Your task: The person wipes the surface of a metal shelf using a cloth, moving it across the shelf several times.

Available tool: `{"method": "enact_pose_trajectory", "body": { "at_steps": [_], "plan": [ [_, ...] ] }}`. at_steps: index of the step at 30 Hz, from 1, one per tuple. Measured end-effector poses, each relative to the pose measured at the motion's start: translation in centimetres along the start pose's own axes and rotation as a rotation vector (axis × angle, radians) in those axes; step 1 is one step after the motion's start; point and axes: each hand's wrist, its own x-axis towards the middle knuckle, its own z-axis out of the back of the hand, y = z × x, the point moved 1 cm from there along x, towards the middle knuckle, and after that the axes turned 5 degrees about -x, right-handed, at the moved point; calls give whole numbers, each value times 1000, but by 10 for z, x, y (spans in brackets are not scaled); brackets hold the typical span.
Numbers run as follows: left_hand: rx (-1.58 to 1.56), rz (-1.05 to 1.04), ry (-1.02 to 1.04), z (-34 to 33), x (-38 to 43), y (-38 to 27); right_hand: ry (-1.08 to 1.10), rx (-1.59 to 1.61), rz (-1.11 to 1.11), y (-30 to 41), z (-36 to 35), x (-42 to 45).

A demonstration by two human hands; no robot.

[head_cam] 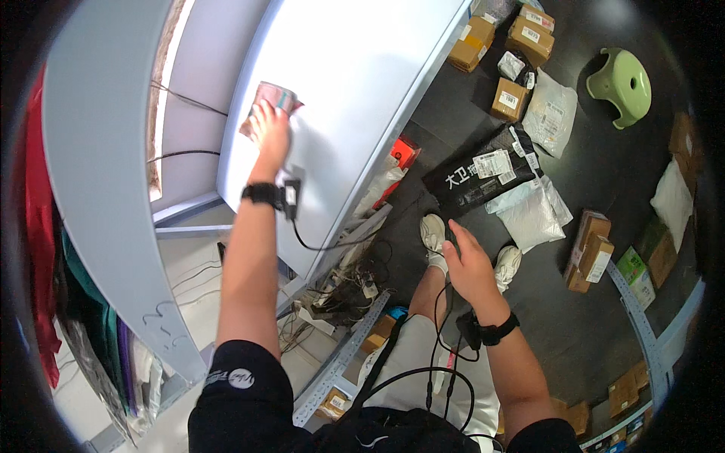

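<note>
My left hand (272, 131) lies with its fingers spread over what looks like a folded pinkish cloth (277, 95) with a teal stripe, pressing it on the white shelf board (340, 107). Its palm side is hidden. A black strap (261, 193) with a small boxy device circles the left wrist, and a black cable runs from it. In front of my legs, my right hand (469, 266) hangs in the air with nothing in it, thumb apart from the fingers. It wears a similar black strap (499, 330).
Cardboard boxes (529, 37), a black parcel bag (481, 170), and white mailers (532, 218) lie on the dark floor. A green plastic stool (623, 88) stands beyond. Tangled cables (351, 289) lie below the shelf. Metal racking (645, 334) stands at right.
</note>
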Motion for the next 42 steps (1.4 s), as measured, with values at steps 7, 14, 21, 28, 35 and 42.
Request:
{"method": "enact_pose_trajectory", "body": {
  "at_steps": [7, 14, 21, 28, 35, 42],
  "plan": [
    [-279, 94, 12, -16, -156, -80, 83, -16, -20, 5, 6, -15],
    [-283, 39, 49, -15, -163, -68, 127, -8, -59, 2, -5, -15],
    [216, -110, -19, 2, -21, 28, 157, 13, 36, 26, -29, -3],
    [-383, 174, -23, 29, 67, 18, 95, -30, -72, 8, -27, 2],
    [-963, 383, 222, 29, 126, 82, 40, -18, -55, -2, -22, 1],
    [75, -52, -179, 32, 75, 88, 105, 82, -28, 4, -24, -9]
  ]
}}
